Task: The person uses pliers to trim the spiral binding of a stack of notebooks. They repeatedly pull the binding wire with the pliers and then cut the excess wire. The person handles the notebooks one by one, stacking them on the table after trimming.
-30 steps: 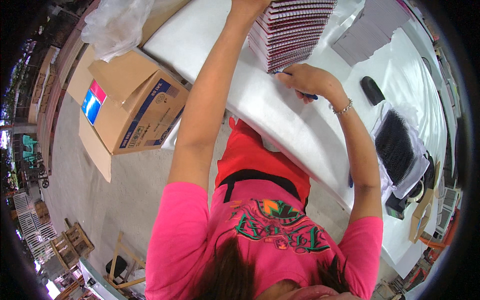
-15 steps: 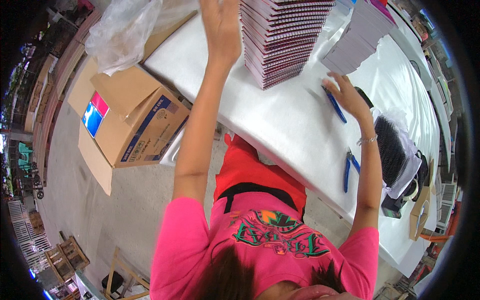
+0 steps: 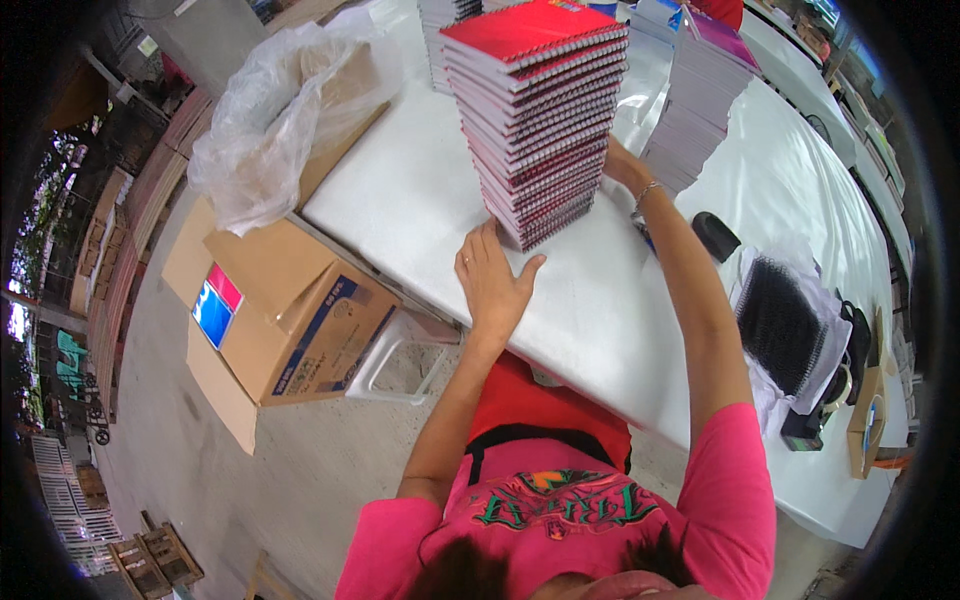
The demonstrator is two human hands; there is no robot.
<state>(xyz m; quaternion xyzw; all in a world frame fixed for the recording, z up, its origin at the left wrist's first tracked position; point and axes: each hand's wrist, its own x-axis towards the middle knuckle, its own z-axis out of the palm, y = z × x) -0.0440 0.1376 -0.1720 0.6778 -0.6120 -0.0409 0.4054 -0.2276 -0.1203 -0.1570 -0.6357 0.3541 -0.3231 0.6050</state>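
I am resting my left hand [image 3: 492, 285] flat on the white table [image 3: 420, 200], fingers spread apart, fingertips touching the base of the tall stack of red spiral-bound notebooks [image 3: 535, 120]. My right hand [image 3: 618, 160] is reaching behind the stack; whether those fingers are spread or closed cannot be told, as the stack is hiding them. The stack is standing mid-table, near the front edge. Judged: it is heavy, stiff per book, yet prone to shearing, so I am favouring a grip low at both sides. Half a second ago my left hand was raised beside the stack and my right was lying by blue pens, well away.
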